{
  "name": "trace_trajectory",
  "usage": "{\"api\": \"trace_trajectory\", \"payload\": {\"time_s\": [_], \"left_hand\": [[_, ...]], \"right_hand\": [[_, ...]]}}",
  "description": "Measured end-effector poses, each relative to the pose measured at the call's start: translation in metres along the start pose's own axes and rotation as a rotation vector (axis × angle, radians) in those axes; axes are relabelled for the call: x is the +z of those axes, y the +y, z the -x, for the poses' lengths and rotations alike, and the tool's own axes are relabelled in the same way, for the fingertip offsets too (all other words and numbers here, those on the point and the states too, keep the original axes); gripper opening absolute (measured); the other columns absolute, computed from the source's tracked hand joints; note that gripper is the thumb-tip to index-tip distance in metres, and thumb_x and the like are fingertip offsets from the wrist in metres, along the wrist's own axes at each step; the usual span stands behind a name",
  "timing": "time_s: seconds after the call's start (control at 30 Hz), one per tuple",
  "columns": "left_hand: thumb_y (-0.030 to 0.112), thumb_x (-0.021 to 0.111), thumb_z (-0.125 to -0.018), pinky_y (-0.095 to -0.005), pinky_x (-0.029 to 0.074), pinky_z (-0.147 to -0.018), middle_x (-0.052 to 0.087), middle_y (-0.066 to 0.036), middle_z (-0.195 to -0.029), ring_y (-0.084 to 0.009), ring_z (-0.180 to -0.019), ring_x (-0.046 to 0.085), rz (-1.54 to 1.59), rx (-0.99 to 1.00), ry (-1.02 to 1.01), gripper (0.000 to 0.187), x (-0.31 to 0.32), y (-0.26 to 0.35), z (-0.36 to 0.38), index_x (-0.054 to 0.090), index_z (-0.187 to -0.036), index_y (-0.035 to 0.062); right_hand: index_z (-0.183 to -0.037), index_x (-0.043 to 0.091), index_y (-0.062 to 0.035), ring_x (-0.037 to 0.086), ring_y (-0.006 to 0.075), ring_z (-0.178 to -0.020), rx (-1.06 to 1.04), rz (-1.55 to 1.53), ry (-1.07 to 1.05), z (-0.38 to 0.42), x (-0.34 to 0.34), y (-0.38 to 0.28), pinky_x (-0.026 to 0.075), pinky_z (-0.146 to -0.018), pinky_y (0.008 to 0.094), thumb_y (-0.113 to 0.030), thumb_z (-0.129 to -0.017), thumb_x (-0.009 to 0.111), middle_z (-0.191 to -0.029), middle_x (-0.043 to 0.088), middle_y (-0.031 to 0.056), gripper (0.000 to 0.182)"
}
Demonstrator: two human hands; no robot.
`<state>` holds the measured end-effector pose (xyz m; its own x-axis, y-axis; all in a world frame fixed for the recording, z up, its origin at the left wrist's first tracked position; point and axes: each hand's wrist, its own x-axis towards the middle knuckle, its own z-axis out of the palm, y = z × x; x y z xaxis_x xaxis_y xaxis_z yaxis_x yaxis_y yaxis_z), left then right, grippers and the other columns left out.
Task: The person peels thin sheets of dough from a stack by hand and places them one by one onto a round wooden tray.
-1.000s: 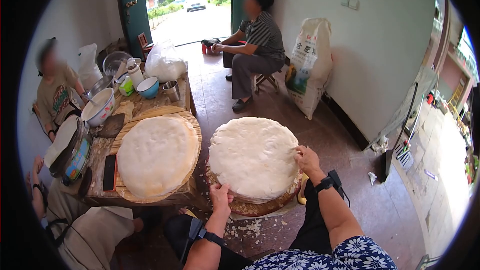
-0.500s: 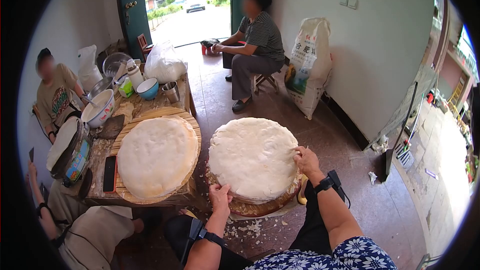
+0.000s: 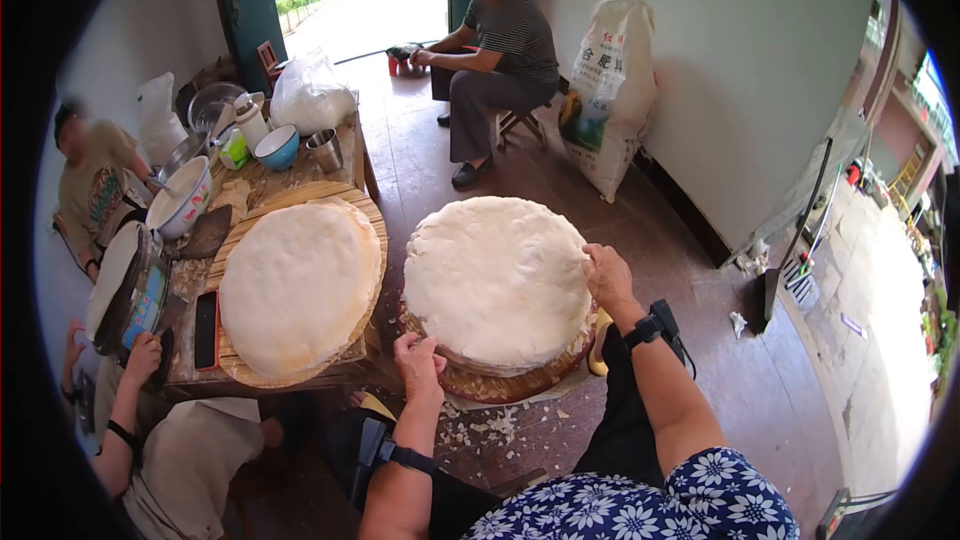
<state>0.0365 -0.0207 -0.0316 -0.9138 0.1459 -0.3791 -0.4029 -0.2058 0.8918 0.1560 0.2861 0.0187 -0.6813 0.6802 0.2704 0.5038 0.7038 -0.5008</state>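
Observation:
A thick round stack of pale flatbreads [image 3: 495, 280] lies on a round reddish-brown board [image 3: 515, 387] in front of me. My left hand [image 3: 418, 365] is at the stack's near left edge, its fingers pinched on the rim. On the right side, my right hand [image 3: 608, 278] has thumb and fingers closed on the edge of the top sheet. Another round pile of flatbreads [image 3: 300, 290] rests on a slatted wooden mat [image 3: 372, 312] to the left.
A wooden table [image 3: 345, 162] holds a phone [image 3: 206, 330], a blue bowl [image 3: 277, 147], a steel cup [image 3: 324, 150] and a floral basin [image 3: 182, 198]. People sit at left and beyond the stack. A large sack [image 3: 610, 100] leans by the wall. Crumbs litter the floor.
The view has tilted down slightly, so the scene sits higher in frame. Both my hands remain at the stack's edges. At left, a co-worker's hand has come to the round griddle's edge.

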Motion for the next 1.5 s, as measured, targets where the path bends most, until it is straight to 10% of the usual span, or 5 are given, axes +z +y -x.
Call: {"api": "trace_trajectory", "payload": {"time_s": [0.67, 0.77, 0.87, 1.5], "left_hand": [[0.006, 0.058, -0.083, -0.0235, 0.039, -0.046, 0.050, -0.003, -0.082, -0.0092, -0.051, 0.048, 0.095, 0.002, -0.066, 0.035, -0.024, 0.027, 0.015, 0.049, -0.117, 0.0010], [0.007, 0.058, -0.082, -0.0280, 0.048, -0.063, 0.056, -0.009, -0.098, -0.0157, -0.073, 0.059, 0.123, -0.026, -0.044, 0.042, -0.026, 0.027, 0.015, 0.048, -0.123, 0.0004], [0.008, 0.058, -0.080, -0.0367, 0.035, -0.103, 0.046, -0.020, -0.135, -0.0295, -0.123, 0.045, -0.091, 0.091, -0.069, 0.058, -0.026, 0.014, 0.003, 0.040, -0.135, -0.0005], [0.008, 0.061, -0.073, -0.0380, 0.037, -0.103, 0.050, -0.023, -0.127, -0.0357, -0.121, 0.046, -0.400, 0.279, -0.243, 0.056, -0.007, -0.016, -0.009, 0.048, -0.126, -0.0023]], "right_hand": [[-0.100, 0.063, -0.0070, 0.058, 0.0346, -0.095, -0.293, 0.423, -0.063, -0.050, 0.038, -0.052, 0.048, -0.081, 0.0455, -0.015, -0.081, 0.058, -0.102, 0.062, 0.0148, 0.021], [-0.100, 0.063, -0.0061, 0.058, 0.0341, -0.093, -0.407, 0.301, -0.015, -0.043, 0.040, -0.070, 0.048, -0.079, 0.0444, -0.014, -0.081, 0.059, -0.099, 0.062, 0.0146, 0.022], [-0.105, 0.063, -0.0061, 0.058, 0.0346, -0.094, -0.545, 0.150, -0.029, -0.030, 0.048, -0.103, 0.048, -0.080, 0.0438, -0.012, -0.081, 0.057, -0.100, 0.063, 0.0157, 0.025], [-0.115, 0.057, -0.0126, 0.062, 0.0285, -0.087, -0.975, 0.540, -0.352, 0.018, 0.121, -0.235, 0.050, -0.071, 0.0394, -0.011, -0.079, 0.059, -0.112, 0.055, 0.0164, 0.036]]}}
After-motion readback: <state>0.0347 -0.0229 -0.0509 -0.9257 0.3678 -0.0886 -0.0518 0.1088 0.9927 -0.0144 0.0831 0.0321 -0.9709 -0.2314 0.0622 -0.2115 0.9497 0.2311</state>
